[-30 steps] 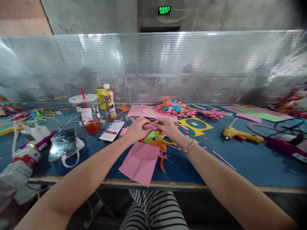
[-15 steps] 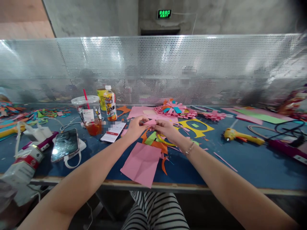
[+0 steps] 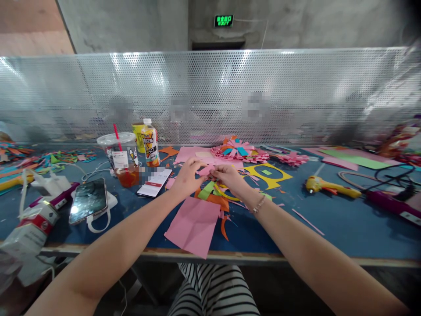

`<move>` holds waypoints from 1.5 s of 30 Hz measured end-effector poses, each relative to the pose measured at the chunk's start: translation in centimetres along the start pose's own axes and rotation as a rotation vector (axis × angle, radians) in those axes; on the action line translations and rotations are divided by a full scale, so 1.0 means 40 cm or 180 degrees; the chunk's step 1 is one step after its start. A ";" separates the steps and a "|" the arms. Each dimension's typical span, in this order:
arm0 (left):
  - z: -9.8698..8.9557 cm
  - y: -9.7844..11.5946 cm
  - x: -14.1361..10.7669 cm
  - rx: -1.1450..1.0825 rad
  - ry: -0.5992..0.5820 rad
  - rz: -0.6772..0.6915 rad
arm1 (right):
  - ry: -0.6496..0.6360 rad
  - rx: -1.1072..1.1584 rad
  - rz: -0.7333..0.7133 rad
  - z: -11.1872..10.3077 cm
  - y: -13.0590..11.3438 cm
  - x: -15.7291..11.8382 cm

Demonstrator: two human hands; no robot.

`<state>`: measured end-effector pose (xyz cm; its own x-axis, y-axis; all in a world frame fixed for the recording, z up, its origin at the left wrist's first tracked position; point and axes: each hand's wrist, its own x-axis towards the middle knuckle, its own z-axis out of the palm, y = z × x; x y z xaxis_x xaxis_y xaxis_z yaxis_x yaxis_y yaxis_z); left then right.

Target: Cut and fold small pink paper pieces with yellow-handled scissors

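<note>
Above the middle of the blue table, my left hand and my right hand pinch a small piece of pink paper between them. Fingers partly cover the piece, so its exact shape is hidden. Below my hands, a larger creased pink paper sheet lies near the table's front edge. Green paper and orange paper scraps lie just under my fingers. Behind them sit a fringed pink paper flower with blue and orange parts, and a yellow sheet with round cutouts.
At left stand a drink cup with a red straw and a juice bottle. Two phones lie nearby, one a dark phone with a cable. A yellow glue gun rests at right beside a purple power strip. A perforated metal screen closes the back.
My left hand's fingers have shifted slightly and opened a little around the pink paper. The view has moved very slightly; the table items stay put.
</note>
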<state>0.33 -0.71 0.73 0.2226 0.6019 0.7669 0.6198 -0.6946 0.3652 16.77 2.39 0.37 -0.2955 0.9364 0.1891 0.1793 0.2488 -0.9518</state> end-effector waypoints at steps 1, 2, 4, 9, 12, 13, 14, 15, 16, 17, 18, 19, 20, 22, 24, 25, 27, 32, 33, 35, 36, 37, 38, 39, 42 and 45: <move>-0.001 0.004 0.000 0.0055 -0.0022 0.0015 | -0.0008 0.0011 0.0038 -0.001 0.004 0.003; -0.002 0.006 0.000 0.0102 -0.0036 0.0017 | -0.0022 0.0018 0.0066 -0.002 0.009 0.005; -0.003 0.009 -0.001 0.0174 -0.0046 -0.0028 | -0.0044 0.0011 0.0094 -0.002 0.013 0.008; -0.004 0.013 0.002 0.0173 -0.0211 -0.0161 | -0.0071 -0.0079 0.0091 0.002 0.006 0.004; -0.004 0.022 0.002 0.0061 -0.0297 -0.0305 | -0.0071 -0.0157 0.0034 0.002 0.004 0.002; -0.004 0.025 0.001 0.0004 -0.0293 -0.0381 | -0.0063 -0.0185 0.0020 0.002 0.005 0.003; -0.002 0.028 0.001 -0.0067 -0.0291 -0.0462 | -0.0058 -0.0210 0.0007 0.002 0.006 0.004; -0.001 0.029 0.001 -0.0156 -0.0292 -0.0553 | -0.0059 -0.0227 -0.0006 0.002 0.008 0.004; 0.002 0.029 0.002 -0.0261 -0.0297 -0.0661 | -0.0067 -0.0231 -0.0017 0.002 0.009 0.005; 0.004 0.028 0.003 -0.0385 -0.0298 -0.0786 | -0.0088 -0.0219 -0.0025 0.001 0.009 0.005; 0.007 0.024 0.003 -0.0541 -0.0296 -0.0927 | -0.0117 -0.0190 -0.0032 0.001 0.009 0.004; 0.010 0.020 0.004 -0.0736 -0.0292 -0.1083 | -0.0149 -0.0150 -0.0036 0.001 0.007 0.003; 0.012 0.015 0.005 -0.0978 -0.0278 -0.1251 | -0.0179 -0.0112 -0.0040 0.000 0.005 0.002; 0.015 0.006 0.007 -0.1604 -0.0310 -0.1507 | -0.0226 -0.0068 -0.0062 -0.001 0.000 -0.001; 0.015 0.001 0.008 -0.2075 -0.0389 -0.1823 | -0.0255 -0.0087 -0.0099 -0.004 -0.004 -0.003; 0.014 0.001 0.008 -0.2243 -0.0420 -0.1933 | -0.0267 -0.0108 -0.0113 -0.005 -0.005 -0.003; 0.011 0.003 0.008 -0.2410 -0.0457 -0.2038 | -0.0262 -0.0138 -0.0134 -0.005 -0.006 -0.003; 0.009 0.008 0.002 -0.2200 -0.0496 -0.1942 | -0.0156 -0.0059 -0.0149 0.006 -0.010 -0.009; 0.009 0.008 0.001 -0.2114 -0.0469 -0.1916 | -0.0110 -0.0049 -0.0147 0.010 -0.012 -0.012; 0.009 0.007 -0.001 -0.1993 -0.0418 -0.1866 | -0.0049 -0.0057 -0.0184 0.017 -0.018 -0.017; 0.008 0.007 -0.001 -0.1974 -0.0409 -0.1848 | -0.0048 -0.0068 -0.0218 0.019 -0.021 -0.020; 0.008 0.007 -0.001 -0.1972 -0.0405 -0.1834 | -0.0062 -0.0080 -0.0247 0.021 -0.025 -0.023; 0.008 0.008 0.000 -0.1981 -0.0402 -0.1828 | -0.0080 -0.0090 -0.0270 0.023 -0.027 -0.025; 0.007 0.010 0.000 -0.2001 -0.0387 -0.1842 | -0.0112 -0.0091 -0.0272 0.023 -0.029 -0.026; 0.006 0.015 0.001 -0.2167 -0.0341 -0.1953 | -0.0179 0.0037 -0.0229 0.024 -0.027 -0.024; 0.006 0.015 0.001 -0.2562 -0.0326 -0.2106 | -0.0163 0.0412 -0.0241 0.025 -0.018 -0.016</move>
<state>0.90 -1.00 0.84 0.1078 0.9619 0.2512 -0.0345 -0.2489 0.9679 15.91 1.35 0.68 -0.3516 0.9016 0.2522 0.0332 0.2812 -0.9591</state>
